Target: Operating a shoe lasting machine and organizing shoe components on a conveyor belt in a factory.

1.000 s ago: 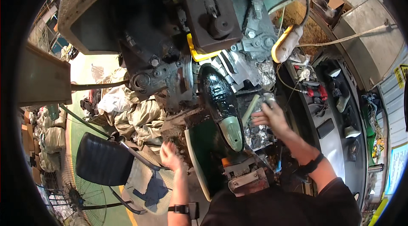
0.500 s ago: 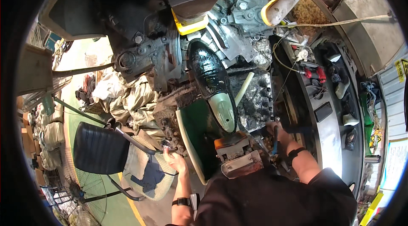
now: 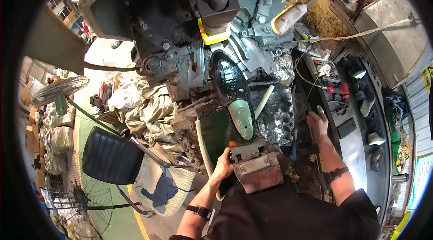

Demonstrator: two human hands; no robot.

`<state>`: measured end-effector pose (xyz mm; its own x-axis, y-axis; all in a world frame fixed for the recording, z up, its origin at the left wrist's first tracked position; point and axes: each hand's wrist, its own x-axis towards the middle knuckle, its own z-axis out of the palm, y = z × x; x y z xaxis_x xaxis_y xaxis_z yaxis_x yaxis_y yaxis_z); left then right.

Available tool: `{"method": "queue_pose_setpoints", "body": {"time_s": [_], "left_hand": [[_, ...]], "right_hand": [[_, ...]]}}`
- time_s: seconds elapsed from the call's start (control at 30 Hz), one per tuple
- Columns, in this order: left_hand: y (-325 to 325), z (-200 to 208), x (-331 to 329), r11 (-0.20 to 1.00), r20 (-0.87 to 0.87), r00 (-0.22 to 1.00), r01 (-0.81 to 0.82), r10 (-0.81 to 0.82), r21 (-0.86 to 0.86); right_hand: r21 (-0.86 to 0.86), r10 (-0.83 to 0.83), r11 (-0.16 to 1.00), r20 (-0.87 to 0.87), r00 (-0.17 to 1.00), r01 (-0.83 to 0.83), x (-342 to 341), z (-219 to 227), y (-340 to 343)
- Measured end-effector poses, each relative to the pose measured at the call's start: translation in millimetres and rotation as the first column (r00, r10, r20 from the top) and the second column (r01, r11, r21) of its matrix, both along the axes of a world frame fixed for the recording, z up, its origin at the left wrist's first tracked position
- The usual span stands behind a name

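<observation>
A glossy black shoe upper [image 3: 225,75] is stretched on a pale green last [image 3: 242,116], lying lengthwise in the middle of the machine with its toe toward the far end. Just below the heel stands a worn metal clamp block [image 3: 258,172]. My left hand [image 3: 223,166] is closed at the left side of this block; whatever its fingers hold is hidden. To the right of the machine, my right hand [image 3: 318,126] is raised with its fingers apart and nothing in them. It is nearest the metal bench edge and the dark gap beside the machine.
A yellow-edged lamp [image 3: 289,18] hangs at the upper right. The right-hand bench holds a phone [image 3: 347,128], a red tool [image 3: 338,89] and several shoes. On the left are a black-backed chair [image 3: 110,155], a fan [image 3: 81,199] and cloth bundles [image 3: 151,116].
My left hand has moved right, from beside the chair to the clamp block. My right hand has left the blue-handled part and moved up and right, its fingers opening. The view has shifted slightly.
</observation>
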<state>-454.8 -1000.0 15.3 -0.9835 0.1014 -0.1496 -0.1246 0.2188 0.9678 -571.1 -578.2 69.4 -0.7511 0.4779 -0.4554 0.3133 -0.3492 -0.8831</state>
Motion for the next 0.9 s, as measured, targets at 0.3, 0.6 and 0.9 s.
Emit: {"method": "queue_pose_setpoints", "body": {"time_s": [0.3,0.6,0.9], "left_hand": [[-115,207,61,0.734,-0.134,0.779,-0.498,0.613,0.462],[-50,296,6,0.455,0.029,0.9,-0.247,0.435,0.856],[68,298,-42,0.465,0.137,0.984,-0.175,0.114,0.868]], "right_hand": [[0.931,0.93,0.337,-0.305,0.206,-0.144,75,185,-150],[0.837,0.894,0.413,-0.449,-0.017,-0.358,137,204,-218],[0.822,0.766,0.55,-0.566,0.306,0.144,183,219,-146]]}}
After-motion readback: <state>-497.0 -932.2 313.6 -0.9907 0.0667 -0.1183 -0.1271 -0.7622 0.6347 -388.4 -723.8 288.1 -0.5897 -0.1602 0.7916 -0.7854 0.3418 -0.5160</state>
